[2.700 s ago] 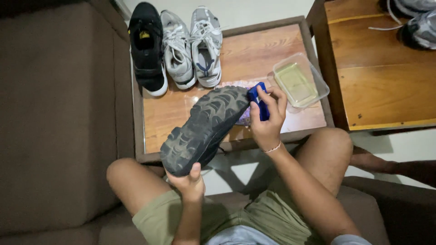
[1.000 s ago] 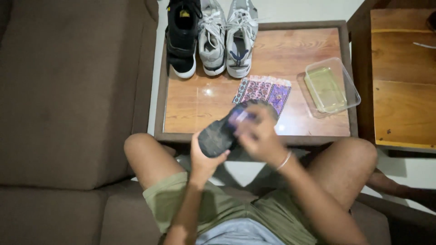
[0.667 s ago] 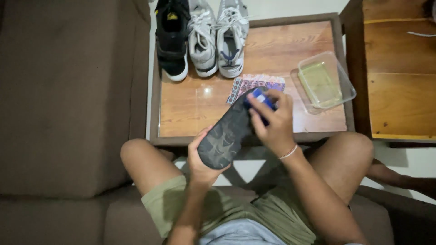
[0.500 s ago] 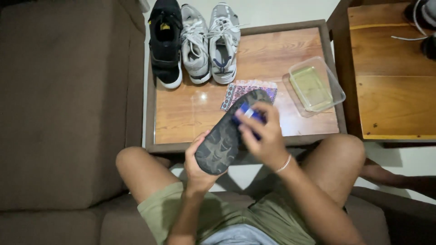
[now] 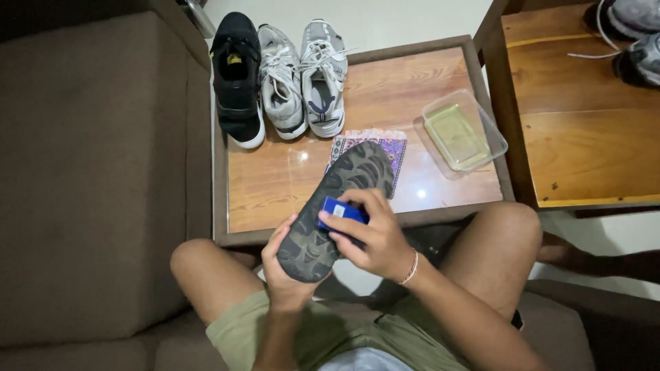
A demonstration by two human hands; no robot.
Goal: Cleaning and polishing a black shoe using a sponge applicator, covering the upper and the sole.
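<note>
My left hand (image 5: pixel 285 271) grips the heel end of a dark shoe (image 5: pixel 338 206), held sole-up over my lap and the near edge of the low wooden table (image 5: pixel 275 185). The tread is grey-green and lugged. My right hand (image 5: pixel 371 233) presses a small blue brush (image 5: pixel 342 210) against the middle of the sole. A patterned purple cloth (image 5: pixel 392 145) lies on the table just under the shoe's toe.
A black shoe (image 5: pixel 237 79) and two grey laced sneakers (image 5: pixel 302 79) stand in a row at the table's far left. A clear plastic tub of yellowish liquid (image 5: pixel 462 132) sits at the right. A second wooden table (image 5: pixel 584 117) with more shoes (image 5: pixel 636 34) stands to the right; a brown sofa (image 5: pixel 96 178) is on the left.
The blue brush has travelled back and forth along the sole, from near the toe down to mid-sole. My left hand keeps its grip on the heel throughout.
</note>
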